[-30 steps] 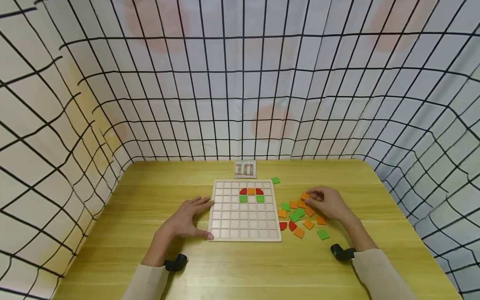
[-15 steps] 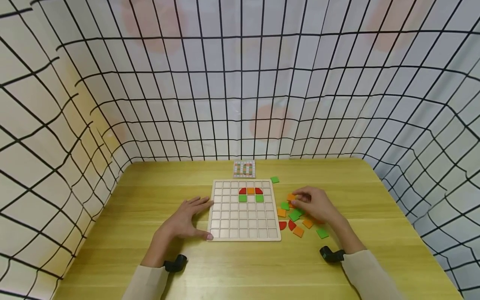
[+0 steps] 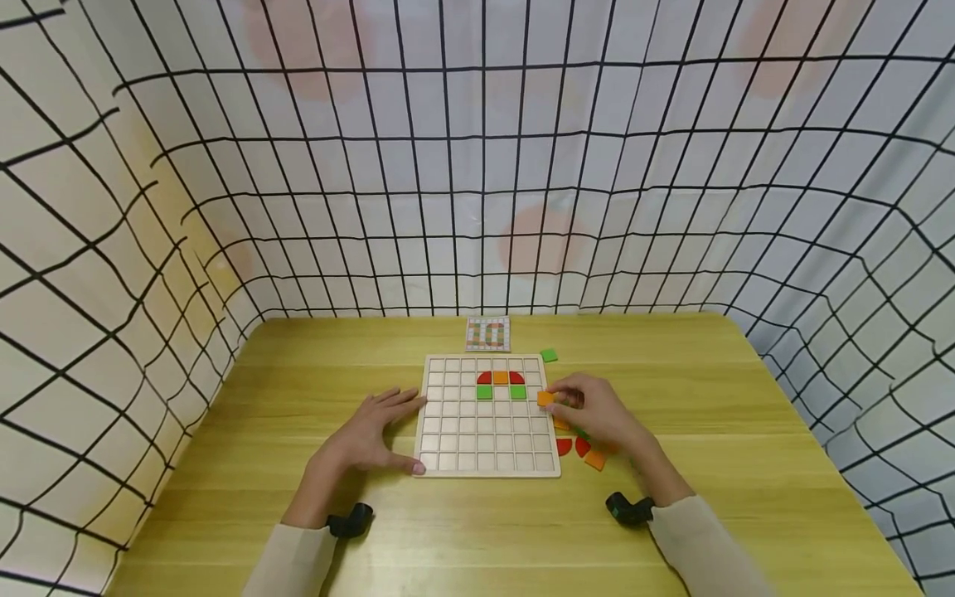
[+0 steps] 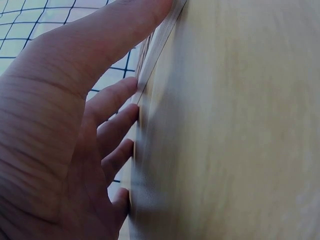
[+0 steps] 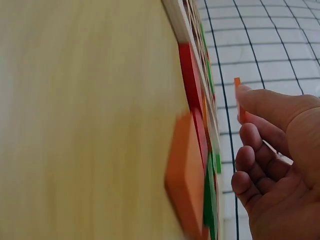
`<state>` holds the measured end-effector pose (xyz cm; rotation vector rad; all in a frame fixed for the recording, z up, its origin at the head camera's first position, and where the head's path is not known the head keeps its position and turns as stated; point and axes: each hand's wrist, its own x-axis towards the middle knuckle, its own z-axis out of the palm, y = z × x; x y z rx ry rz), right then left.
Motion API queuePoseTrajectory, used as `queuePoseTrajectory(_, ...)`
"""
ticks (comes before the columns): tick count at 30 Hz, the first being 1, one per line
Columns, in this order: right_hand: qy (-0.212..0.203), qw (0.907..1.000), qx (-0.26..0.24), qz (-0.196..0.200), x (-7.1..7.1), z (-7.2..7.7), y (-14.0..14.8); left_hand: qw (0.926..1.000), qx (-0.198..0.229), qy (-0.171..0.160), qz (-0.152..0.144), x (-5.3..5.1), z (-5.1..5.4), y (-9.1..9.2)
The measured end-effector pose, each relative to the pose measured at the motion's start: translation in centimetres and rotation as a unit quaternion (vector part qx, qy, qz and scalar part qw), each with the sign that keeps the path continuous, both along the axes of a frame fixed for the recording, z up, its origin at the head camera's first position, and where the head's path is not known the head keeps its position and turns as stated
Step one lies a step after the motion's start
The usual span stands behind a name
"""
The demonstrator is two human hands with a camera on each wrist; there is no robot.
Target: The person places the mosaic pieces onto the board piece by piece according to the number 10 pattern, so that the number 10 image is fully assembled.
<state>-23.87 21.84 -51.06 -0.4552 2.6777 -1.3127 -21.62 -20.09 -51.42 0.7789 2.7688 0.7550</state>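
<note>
My right hand [image 3: 597, 408] pinches an orange square tile [image 3: 546, 399] between thumb and finger, over the right edge of the wooden grid board [image 3: 477, 444]. In the right wrist view the same orange tile [image 5: 238, 100] is seen edge-on, held up off the table. My left hand [image 3: 376, 431] rests at the board's left edge with fingers spread, thumb at the near left corner. In the upper part of the board lie two red quarter-round tiles [image 3: 485, 378] with an orange square [image 3: 501, 378] between them, and a green square [image 3: 485, 392] below each red one.
Right of the board lie loose tiles, among them a red quarter-round [image 3: 564, 447] and an orange square [image 3: 594, 460]; my right hand hides others. A green square [image 3: 549, 356] lies by the far right corner. A printed pattern card [image 3: 488, 334] sits behind the board. Black netting surrounds the table.
My right hand has moved left from the loose tiles to the board's right edge, carrying an orange square tile. My left hand has stayed at the board.
</note>
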Motion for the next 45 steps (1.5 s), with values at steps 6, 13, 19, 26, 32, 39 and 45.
queuePoseTrajectory(6, -0.001, 0.9998, -0.005, 0.020, 0.0, 0.0, -2.2, 1.0000, -0.002, 0.003, 0.003, 0.0, -0.1, -0.2)
queuePoseTrajectory(13, 0.015, 0.9990, 0.018, 0.038, -0.4, -0.3, -3.7, 1.0000, -0.005, 0.002, 0.004, 0.0, -0.2, -0.2)
queuePoseTrajectory(19, 0.011, 0.9990, 0.028, 0.033, -0.7, -0.7, -4.2, 1.0000, -0.004, 0.001, 0.006, 0.0, -0.1, -0.2)
queuePoseTrajectory(26, 0.001, 0.9993, 0.031, 0.020, -0.7, -0.8, -4.3, 1.0000, 0.000, 0.000, 0.008, 0.0, -0.1, -0.1)
queuePoseTrajectory(32, 0.000, 0.9994, 0.028, 0.021, -0.6, -0.8, -4.4, 0.9999, -0.004, 0.002, 0.009, 0.1, -0.1, -0.3)
queuePoseTrajectory(39, 0.018, 0.9996, -0.004, 0.019, -0.3, -0.8, -3.4, 1.0000, -0.003, 0.003, 0.000, -0.1, 0.1, -0.1)
queuePoseTrajectory(45, 0.024, 0.9997, -0.003, 0.004, 0.2, -0.2, -2.0, 1.0000, -0.006, -0.002, 0.001, -0.1, 0.0, -0.1)
